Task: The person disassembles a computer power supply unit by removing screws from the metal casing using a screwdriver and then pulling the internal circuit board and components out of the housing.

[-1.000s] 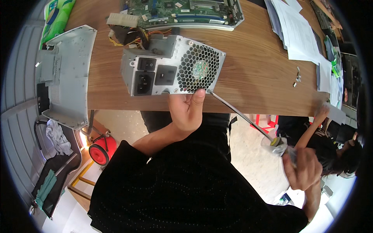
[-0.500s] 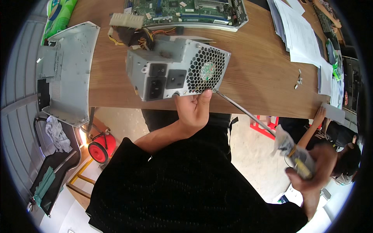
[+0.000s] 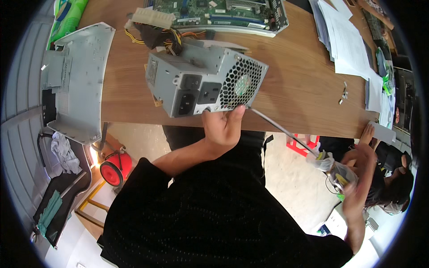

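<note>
My left hand (image 3: 223, 129) grips a grey metal computer power supply (image 3: 196, 87) from below, its thumb on the lower edge beside the honeycomb fan grille. The unit is tilted above the table's near edge, with its socket and switch side toward me. A bundle of wires with a white connector (image 3: 153, 18) trails behind it. My right hand (image 3: 355, 192), smeared by motion, is on the handle end of a long screwdriver (image 3: 279, 126). Clear plastic wraps that handle. The screwdriver's tip touches or nearly touches the power supply's lower right corner; exact contact is too small to tell.
An open computer case with a green circuit board (image 3: 210, 11) lies at the back. A grey metal cover (image 3: 85, 80) sits at the left. Papers (image 3: 346, 44) and small white bits (image 3: 343, 94) are at the right. Another person's hand (image 3: 367, 133) is near the table's right edge.
The power supply has shifted slightly right and turned a little. My right hand has moved up and changed its pose on the screwdriver handle, which has swung slightly upward.
</note>
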`<state>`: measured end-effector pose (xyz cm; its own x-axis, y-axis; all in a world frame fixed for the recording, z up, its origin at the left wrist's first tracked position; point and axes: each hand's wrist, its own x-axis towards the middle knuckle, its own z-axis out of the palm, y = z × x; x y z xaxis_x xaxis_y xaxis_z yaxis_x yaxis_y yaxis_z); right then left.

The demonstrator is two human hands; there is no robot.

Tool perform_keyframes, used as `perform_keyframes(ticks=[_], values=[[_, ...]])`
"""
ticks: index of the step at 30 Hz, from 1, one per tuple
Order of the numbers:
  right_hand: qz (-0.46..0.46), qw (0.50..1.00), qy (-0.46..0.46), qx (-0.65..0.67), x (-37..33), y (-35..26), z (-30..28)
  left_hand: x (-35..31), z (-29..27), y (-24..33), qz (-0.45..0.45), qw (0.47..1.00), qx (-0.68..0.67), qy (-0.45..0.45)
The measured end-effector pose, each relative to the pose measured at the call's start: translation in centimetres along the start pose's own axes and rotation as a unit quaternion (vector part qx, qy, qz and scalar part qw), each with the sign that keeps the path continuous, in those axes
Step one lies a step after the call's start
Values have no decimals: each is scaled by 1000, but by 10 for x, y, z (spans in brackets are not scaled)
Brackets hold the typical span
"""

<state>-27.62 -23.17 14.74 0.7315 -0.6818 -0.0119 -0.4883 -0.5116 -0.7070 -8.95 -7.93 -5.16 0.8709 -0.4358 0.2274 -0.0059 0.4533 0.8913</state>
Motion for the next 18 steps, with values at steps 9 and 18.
perform_keyframes(ticks=[9,18], values=[[-467,741,-216,-431,10,3,-32,0,-3,1,21,1000,8,-3],[-56,991,-111,-55,12,-10,-20,-4,-3,-5,4,1000,21,-6]])
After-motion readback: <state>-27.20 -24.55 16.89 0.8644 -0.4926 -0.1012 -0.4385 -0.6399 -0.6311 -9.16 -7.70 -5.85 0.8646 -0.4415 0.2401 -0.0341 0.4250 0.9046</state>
